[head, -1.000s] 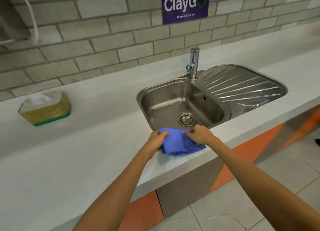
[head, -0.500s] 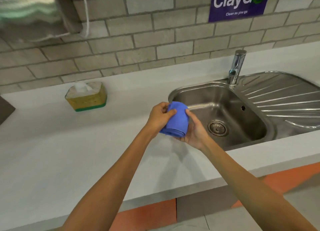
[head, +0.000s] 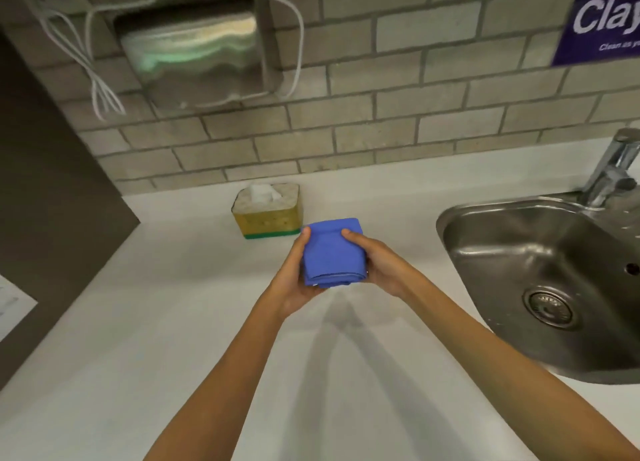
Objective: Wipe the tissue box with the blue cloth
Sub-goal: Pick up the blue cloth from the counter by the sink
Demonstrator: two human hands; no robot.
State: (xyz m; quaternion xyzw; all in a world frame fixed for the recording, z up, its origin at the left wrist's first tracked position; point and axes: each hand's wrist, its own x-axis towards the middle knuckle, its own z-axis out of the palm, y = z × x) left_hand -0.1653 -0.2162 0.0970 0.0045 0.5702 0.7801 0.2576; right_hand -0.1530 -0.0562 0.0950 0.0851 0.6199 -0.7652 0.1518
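Both hands, left hand (head: pixel 294 277) and right hand (head: pixel 381 263), clasp the folded blue cloth (head: pixel 332 252); judged best, one steadies the tissue box (head: pixel 266 211) at eleven o'clock while wiping.

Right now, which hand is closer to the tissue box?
Left. The left hand holds the cloth just right of the tissue box; the right hand is on the cloth's far side.

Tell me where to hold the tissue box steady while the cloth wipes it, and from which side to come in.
Grip the tissue box by its yellow side walls, low near the green base, coming from its left with the left hand. Its top has tissue sticking out, the wall stands close behind it, and the blue cloth is at its right front, so the right hand can probably wipe from there.
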